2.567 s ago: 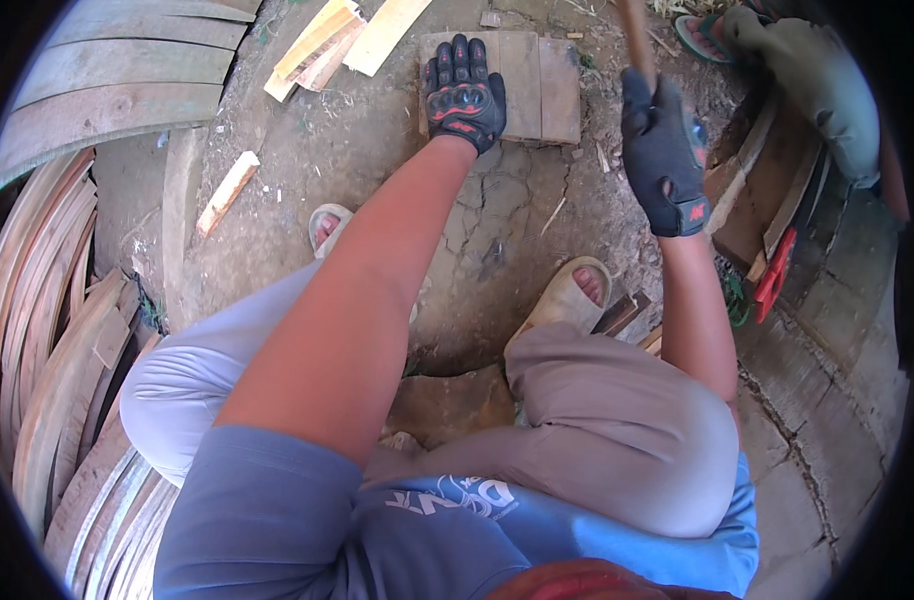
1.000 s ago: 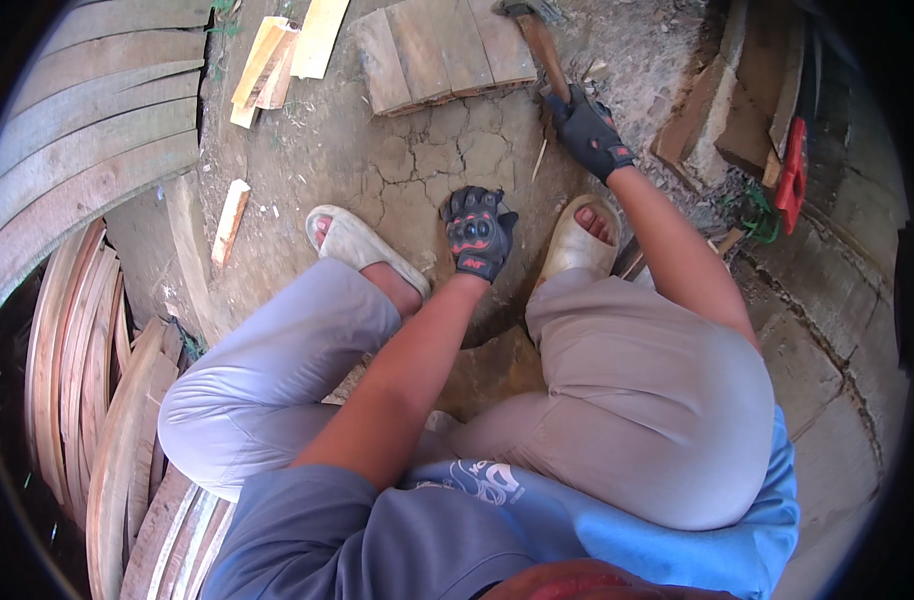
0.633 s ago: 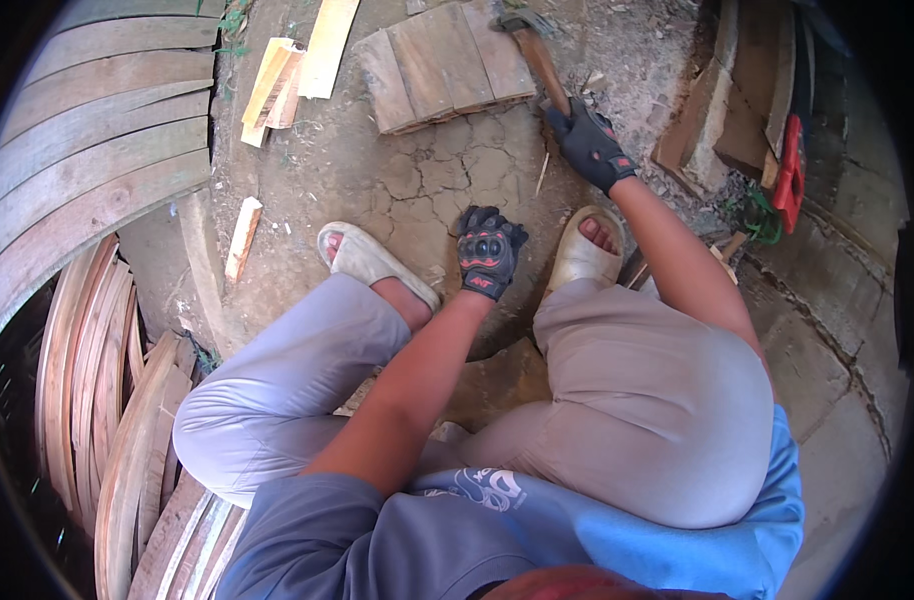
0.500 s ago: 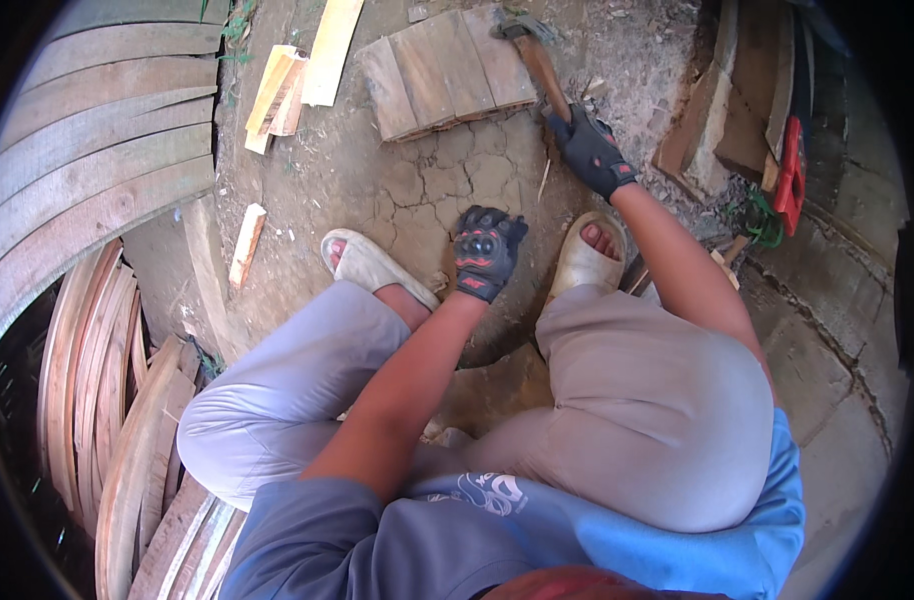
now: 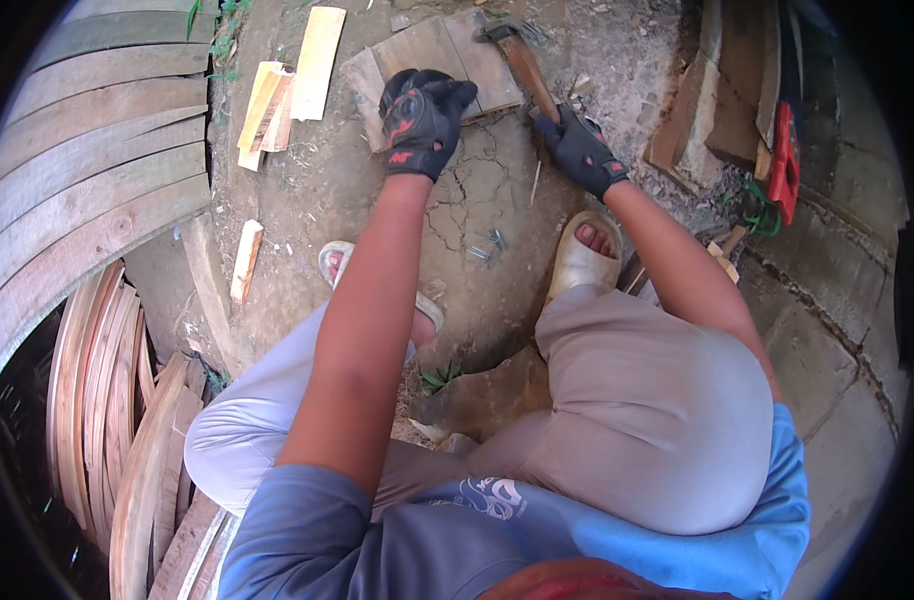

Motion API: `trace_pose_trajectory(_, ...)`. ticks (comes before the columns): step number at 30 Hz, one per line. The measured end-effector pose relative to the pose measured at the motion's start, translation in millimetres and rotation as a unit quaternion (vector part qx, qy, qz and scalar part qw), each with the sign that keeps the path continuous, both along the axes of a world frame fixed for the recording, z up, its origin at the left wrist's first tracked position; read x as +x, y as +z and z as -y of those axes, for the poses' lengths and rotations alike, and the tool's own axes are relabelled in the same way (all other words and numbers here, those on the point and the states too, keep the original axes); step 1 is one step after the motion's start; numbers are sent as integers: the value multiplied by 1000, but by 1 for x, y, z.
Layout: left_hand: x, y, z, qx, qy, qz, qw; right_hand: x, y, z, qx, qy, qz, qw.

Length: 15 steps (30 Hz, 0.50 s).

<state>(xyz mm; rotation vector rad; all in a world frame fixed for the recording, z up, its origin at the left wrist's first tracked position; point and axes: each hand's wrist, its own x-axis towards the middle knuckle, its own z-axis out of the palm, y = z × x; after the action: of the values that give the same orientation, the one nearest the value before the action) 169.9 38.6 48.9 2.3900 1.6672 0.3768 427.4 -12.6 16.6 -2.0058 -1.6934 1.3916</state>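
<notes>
A hammer (image 5: pixel 529 72) is gripped by its wooden handle in my gloved right hand (image 5: pixel 582 150). Its metal head lies over the far right corner of a small panel of wooden boards (image 5: pixel 489 75) on the ground. Over the left part of that panel is my gloved left hand (image 5: pixel 420 118), its fingers curled closed; what they hold, if anything, is hidden. Several small nails (image 5: pixel 487 247) lie loose on the cracked soil between my feet.
Pale wood offcuts (image 5: pixel 317 65) lie left of the panel. Long boards (image 5: pixel 107 150) are stacked at the far left, with curved planks (image 5: pixel 87 390) below them. A red-handled saw (image 5: pixel 783 165) leans by timber (image 5: pixel 747 110) on the right.
My left hand has moved forward and left from the ground between my feet to the panel, uncovering the nails. The right hand has stayed nearly still with the hammer.
</notes>
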Motion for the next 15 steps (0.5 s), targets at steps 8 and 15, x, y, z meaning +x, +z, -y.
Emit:
trace_pose_trajectory(8, 8, -30, -7, -40, 65, 134, 988, 1, -12, 2, -9, -4, 1, 1000)
trace_pose_trajectory(15, 12, -27, -1, -17, 55, 108, 992, -2, -4, 2, -6, -1, 21, 1000)
